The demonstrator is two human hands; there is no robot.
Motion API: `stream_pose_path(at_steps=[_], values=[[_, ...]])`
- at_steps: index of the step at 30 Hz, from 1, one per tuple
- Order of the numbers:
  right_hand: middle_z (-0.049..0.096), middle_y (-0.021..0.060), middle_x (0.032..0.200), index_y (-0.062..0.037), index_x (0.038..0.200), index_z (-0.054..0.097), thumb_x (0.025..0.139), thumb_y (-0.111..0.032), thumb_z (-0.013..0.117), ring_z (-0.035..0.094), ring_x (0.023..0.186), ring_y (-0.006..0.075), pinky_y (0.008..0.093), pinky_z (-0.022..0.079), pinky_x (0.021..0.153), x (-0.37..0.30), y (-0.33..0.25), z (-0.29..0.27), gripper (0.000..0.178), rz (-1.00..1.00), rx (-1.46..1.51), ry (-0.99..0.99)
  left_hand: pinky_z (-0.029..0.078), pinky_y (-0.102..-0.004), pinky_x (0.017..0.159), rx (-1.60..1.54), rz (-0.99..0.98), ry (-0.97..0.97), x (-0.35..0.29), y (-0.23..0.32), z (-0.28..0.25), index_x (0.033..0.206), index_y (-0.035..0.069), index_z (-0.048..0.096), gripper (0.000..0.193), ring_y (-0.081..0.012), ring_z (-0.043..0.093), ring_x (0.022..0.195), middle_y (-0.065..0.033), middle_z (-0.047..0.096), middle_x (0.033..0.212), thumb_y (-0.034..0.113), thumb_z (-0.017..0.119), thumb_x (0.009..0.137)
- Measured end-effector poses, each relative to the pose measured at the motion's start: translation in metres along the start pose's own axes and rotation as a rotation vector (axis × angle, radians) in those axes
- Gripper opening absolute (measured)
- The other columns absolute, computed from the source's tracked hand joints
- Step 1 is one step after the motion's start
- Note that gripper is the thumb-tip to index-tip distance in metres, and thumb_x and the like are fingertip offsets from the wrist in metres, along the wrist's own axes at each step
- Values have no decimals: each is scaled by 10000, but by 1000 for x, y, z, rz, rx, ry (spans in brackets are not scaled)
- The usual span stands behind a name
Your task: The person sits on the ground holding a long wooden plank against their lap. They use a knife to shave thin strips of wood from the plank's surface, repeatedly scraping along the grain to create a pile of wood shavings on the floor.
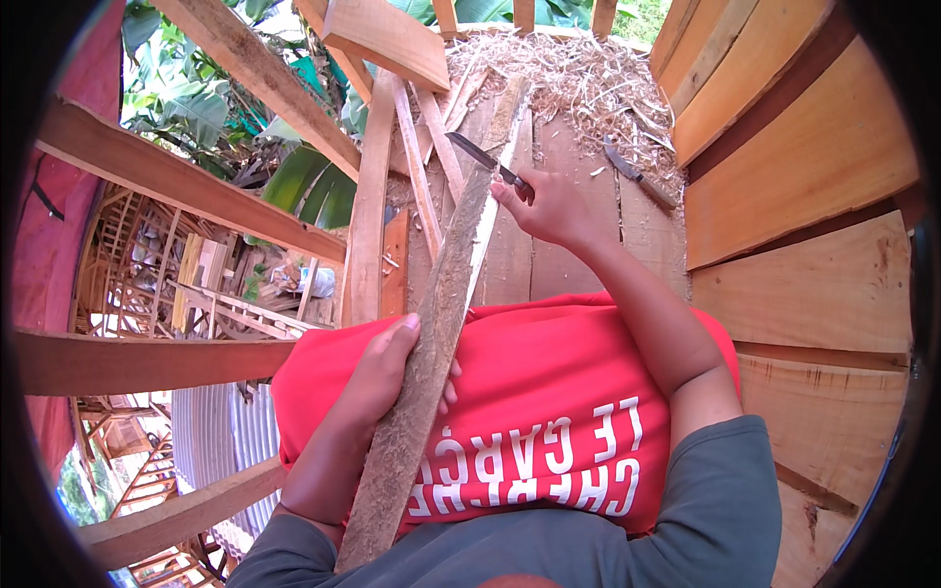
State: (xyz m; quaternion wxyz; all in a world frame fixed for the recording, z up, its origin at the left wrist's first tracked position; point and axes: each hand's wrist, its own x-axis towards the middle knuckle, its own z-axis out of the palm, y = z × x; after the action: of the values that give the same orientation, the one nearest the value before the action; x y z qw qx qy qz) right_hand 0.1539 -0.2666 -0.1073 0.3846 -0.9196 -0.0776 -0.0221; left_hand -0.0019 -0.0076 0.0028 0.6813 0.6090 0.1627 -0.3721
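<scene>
The left hand [387, 367] is wrapped around a long, rough brown board [436, 304], thumb on its upper left side and fingertips showing past its right edge. The board slants from the person's body over red cloth [549, 372] with white lettering on the lap, its far end reaching out above the plank floor [573, 250]. The right hand [554, 208] is closed around the handle of a knife [470, 149], whose dark blade points left across the far part of the board; whether the edge bites into the wood, I cannot tell. The board's right edge shows a pale, whitish strip just below this hand. Near the floor's right edge lies a second blade [639, 176], curved and with a wooden handle, beside curled shavings [598, 83] heaped toward the far edge and far right corner. Narrow wooden strips [417, 162] lean near the floor's left edge, beside an upright timber [370, 211]. A wall of orange-brown planks [784, 206] runs along the right edge.
</scene>
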Motion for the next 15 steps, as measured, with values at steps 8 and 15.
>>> stream_pose_path(at_steps=[8,15], values=[[506,42,519,-85,635,544,968,-623,495,472,420,192,375,348,416,4,-6,-1,634,461,327,-269,578,-352,556,40,-11,37,0,-1,3,1180,-30,543,501,-247,680,624,-162,666,808,395,295,1085],[230,-77,489,-190,603,307,978,-638,459,144,382,62,272,91,357,11,3,-11,603,797,1016,-660,579,-324,547,42,-28,4,1,-1,3,1163,-6,514,460,-216,683,635,-149,664,828,378,270,1094]])
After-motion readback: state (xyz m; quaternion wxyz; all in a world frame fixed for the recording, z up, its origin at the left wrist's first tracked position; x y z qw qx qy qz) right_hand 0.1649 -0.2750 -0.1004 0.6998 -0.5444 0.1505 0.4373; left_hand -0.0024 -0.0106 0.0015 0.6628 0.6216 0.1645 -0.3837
